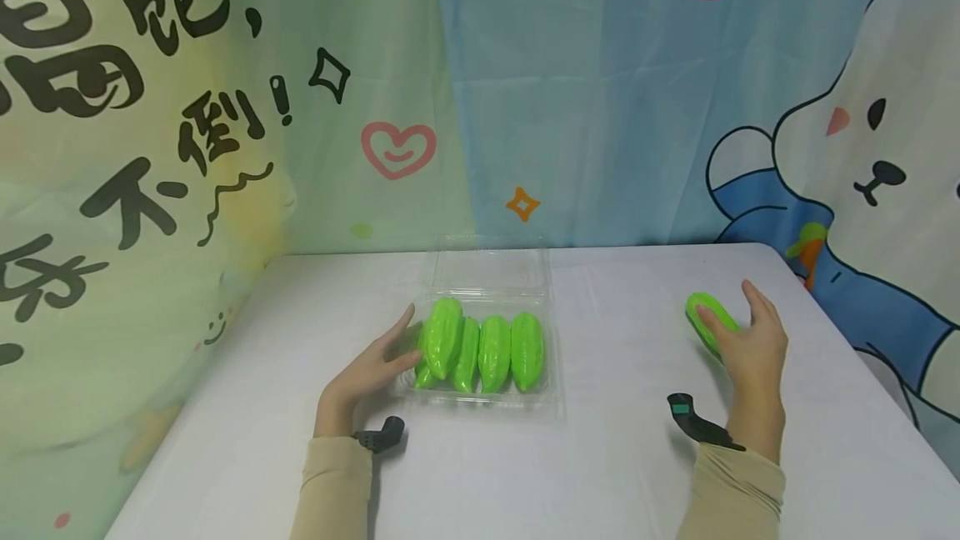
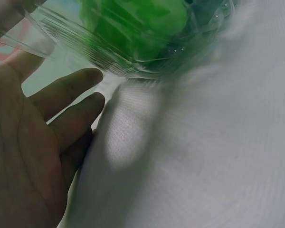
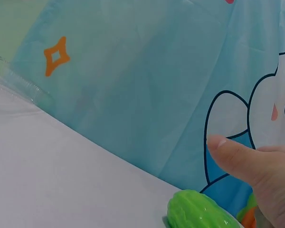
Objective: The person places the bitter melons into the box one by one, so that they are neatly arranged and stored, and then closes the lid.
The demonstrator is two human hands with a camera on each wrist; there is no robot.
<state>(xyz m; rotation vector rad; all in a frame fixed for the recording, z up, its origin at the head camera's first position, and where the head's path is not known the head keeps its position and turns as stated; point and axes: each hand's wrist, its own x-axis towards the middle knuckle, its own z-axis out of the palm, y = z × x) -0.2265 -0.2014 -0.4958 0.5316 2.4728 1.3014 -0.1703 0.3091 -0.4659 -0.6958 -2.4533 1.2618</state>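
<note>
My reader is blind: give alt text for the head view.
Left hand rests against a clear tray holding green toy gourds; right hand reaches a loose gourd on the white table.

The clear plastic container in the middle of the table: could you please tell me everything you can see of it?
The clear plastic container is a thin, see-through clamshell with ridged walls. Its hinged lid is open and laid back toward the curtain. It sits flat on the white table and holds bright green ridged toy vegetables, packed side by side lengthwise. The left hand rests against its left side, fingers straight. Nothing else touches it.
</note>
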